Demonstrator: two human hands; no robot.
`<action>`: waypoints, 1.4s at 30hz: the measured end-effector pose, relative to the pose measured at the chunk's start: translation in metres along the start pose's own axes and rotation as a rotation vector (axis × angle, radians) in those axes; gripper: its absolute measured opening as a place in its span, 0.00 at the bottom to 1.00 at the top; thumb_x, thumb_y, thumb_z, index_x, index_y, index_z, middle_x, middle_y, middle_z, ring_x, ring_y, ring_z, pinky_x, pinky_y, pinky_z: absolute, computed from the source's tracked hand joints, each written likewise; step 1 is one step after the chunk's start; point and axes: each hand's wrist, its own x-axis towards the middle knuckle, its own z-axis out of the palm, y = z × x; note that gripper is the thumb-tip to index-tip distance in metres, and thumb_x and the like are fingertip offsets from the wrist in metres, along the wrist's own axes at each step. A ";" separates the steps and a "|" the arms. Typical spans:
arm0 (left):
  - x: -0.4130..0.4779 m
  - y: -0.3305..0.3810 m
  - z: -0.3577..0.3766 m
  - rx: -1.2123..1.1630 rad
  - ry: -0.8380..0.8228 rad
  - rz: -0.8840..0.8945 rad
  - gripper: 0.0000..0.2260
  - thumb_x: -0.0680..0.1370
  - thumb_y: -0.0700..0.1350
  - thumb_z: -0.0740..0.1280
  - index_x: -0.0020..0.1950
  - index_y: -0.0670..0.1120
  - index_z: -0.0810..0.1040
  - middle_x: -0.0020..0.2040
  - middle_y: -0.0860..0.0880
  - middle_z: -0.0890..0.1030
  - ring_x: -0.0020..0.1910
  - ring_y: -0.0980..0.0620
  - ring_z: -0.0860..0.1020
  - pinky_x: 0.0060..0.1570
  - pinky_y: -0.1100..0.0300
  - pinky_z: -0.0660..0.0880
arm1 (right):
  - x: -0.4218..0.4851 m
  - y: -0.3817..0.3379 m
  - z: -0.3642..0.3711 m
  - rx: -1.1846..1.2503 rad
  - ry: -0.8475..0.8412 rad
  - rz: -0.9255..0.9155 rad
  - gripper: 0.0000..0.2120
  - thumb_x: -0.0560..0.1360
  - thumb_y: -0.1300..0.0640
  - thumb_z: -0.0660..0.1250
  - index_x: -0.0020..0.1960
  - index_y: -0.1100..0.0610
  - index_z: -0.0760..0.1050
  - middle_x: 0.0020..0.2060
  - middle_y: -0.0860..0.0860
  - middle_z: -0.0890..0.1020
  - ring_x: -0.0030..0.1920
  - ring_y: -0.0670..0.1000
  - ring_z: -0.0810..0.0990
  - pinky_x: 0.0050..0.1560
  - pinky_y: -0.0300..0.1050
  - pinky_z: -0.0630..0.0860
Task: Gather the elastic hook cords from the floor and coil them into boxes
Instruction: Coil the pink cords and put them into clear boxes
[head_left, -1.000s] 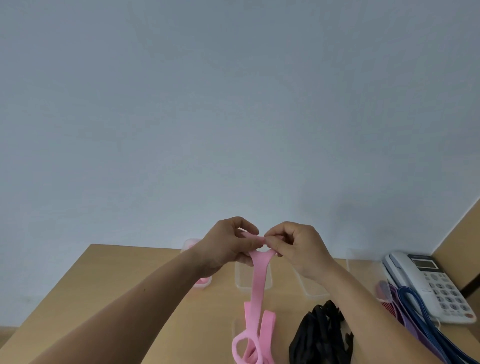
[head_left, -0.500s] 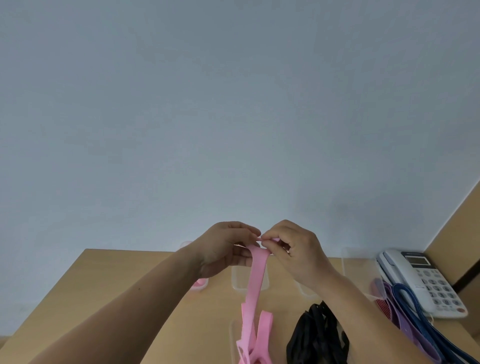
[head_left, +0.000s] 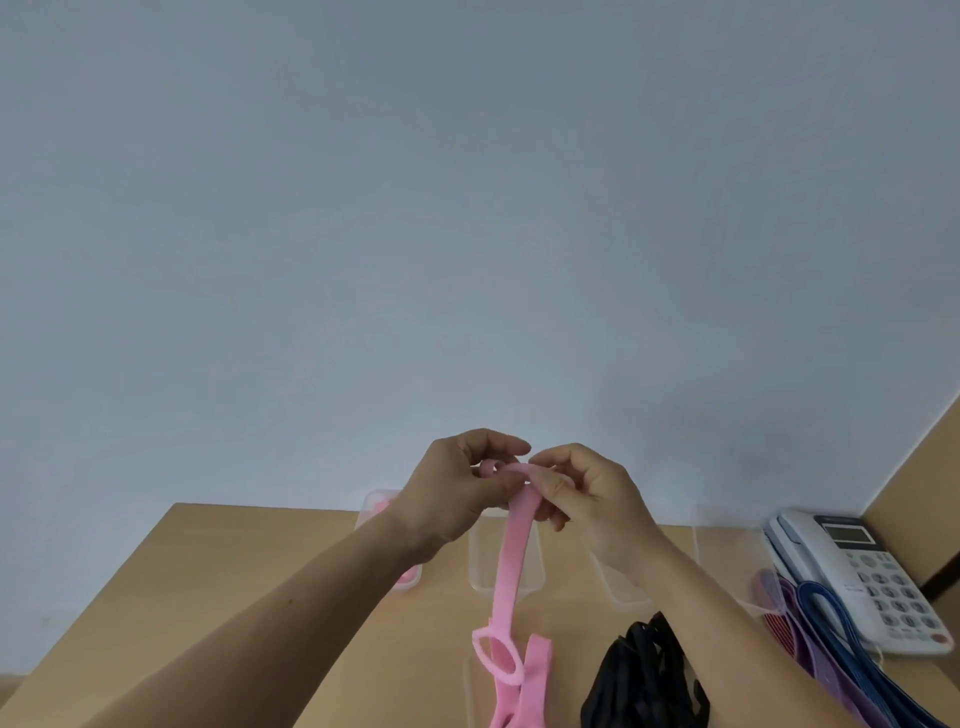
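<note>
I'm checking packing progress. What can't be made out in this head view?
Head view:
pink cord: top end buried between the fingers of the left hand and right hand; lower loops cut by the bottom edge.
leftmost box: mostly behind the left forearm; contents only a pink blur.
black cords: cut by the bottom edge; count unclear.
Floor: outside the frame.

We tag the pink cord (head_left: 511, 566) as matt woven elastic cloth; the black cords (head_left: 644, 675) look the same, matt. Clear box (head_left: 480, 571), far centre: smooth see-through plastic. Table (head_left: 260, 597): smooth wood-look top, low sheen. Phone (head_left: 810, 561), far right: white plastic, slightly glossy. Wall (head_left: 467, 208): matt.
</note>
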 end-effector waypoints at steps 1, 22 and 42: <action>0.001 0.000 0.000 0.006 0.002 0.021 0.10 0.75 0.35 0.73 0.54 0.44 0.82 0.43 0.42 0.83 0.42 0.47 0.84 0.47 0.58 0.81 | 0.001 -0.001 0.000 0.011 -0.009 0.031 0.06 0.78 0.57 0.69 0.50 0.59 0.79 0.37 0.59 0.84 0.34 0.53 0.81 0.34 0.45 0.76; -0.004 0.007 0.005 -0.162 -0.216 -0.313 0.12 0.80 0.48 0.67 0.48 0.39 0.84 0.46 0.37 0.84 0.41 0.44 0.82 0.42 0.55 0.79 | -0.012 -0.005 -0.010 -0.364 0.077 -0.304 0.17 0.73 0.63 0.73 0.46 0.40 0.80 0.43 0.40 0.84 0.44 0.44 0.83 0.45 0.34 0.78; -0.004 0.016 0.008 -0.275 -0.276 -0.270 0.10 0.75 0.35 0.72 0.56 0.38 0.81 0.50 0.39 0.84 0.47 0.46 0.84 0.43 0.58 0.80 | -0.015 -0.009 -0.020 -0.031 0.030 -0.105 0.12 0.73 0.67 0.72 0.45 0.50 0.83 0.37 0.51 0.83 0.35 0.47 0.81 0.39 0.38 0.77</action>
